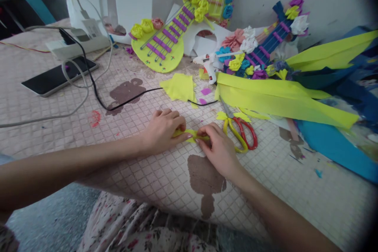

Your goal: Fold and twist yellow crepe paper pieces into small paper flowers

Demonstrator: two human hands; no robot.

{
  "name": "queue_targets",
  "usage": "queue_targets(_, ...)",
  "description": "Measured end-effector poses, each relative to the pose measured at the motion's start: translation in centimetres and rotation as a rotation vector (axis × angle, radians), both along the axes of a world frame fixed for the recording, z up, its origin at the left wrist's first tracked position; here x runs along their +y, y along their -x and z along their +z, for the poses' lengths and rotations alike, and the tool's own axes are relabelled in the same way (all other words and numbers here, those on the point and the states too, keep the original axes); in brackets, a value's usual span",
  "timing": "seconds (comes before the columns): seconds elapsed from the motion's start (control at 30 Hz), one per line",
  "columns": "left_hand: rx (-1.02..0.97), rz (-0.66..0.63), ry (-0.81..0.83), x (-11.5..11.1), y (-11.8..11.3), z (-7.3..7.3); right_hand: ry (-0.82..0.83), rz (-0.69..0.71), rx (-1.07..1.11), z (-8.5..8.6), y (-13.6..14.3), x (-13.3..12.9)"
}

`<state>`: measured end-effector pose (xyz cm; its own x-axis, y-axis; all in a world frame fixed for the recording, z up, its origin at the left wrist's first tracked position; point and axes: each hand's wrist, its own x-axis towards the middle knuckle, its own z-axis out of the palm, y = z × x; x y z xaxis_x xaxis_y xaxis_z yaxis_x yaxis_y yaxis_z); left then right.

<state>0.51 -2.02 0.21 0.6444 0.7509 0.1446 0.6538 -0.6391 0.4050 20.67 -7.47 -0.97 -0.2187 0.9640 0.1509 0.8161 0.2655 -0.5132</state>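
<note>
Between my two hands lies a small strip of yellow crepe paper, low over the quilted table cover. My left hand pinches its left end between thumb and curled fingers. The other end is pinched in my right hand, whose fingertips nearly meet my left thumb. Scissors with one yellow and one red handle rest just beyond my right hand. Some cut yellow paper pieces lie ahead of my hands, over a black cord. A white glue gun stands farther back.
A yellow paper guitar with purple bars leans at the back, near a blue one with paper flowers. Long yellow crepe sheets spread to the right. A phone, power strip and loose cables occupy the left.
</note>
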Motion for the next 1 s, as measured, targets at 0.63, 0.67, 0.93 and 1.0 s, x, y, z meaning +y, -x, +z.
queue_targets(0.63, -0.152, -0.136, 0.164, 0.5, 2.2, -0.7, -0.103, 0.092, 0.028, 0.0, -0.6, -0.7)
queue_targets(0.67, -0.150, -0.145, 0.142, 0.4, 2.3, -0.7, -0.120, 0.110, 0.017, 0.0, -0.7, -0.7)
queue_targets(0.93, -0.066, -0.204, -0.087, -0.4, 2.2, -0.5, -0.190, 0.174, -0.071, 0.0, -1.2, -0.7)
queue_targets(1.0, -0.011, -0.247, -0.160, -0.5, 2.1, -0.2, -0.192, 0.190, -0.103, 0.1, -1.2, -0.7)
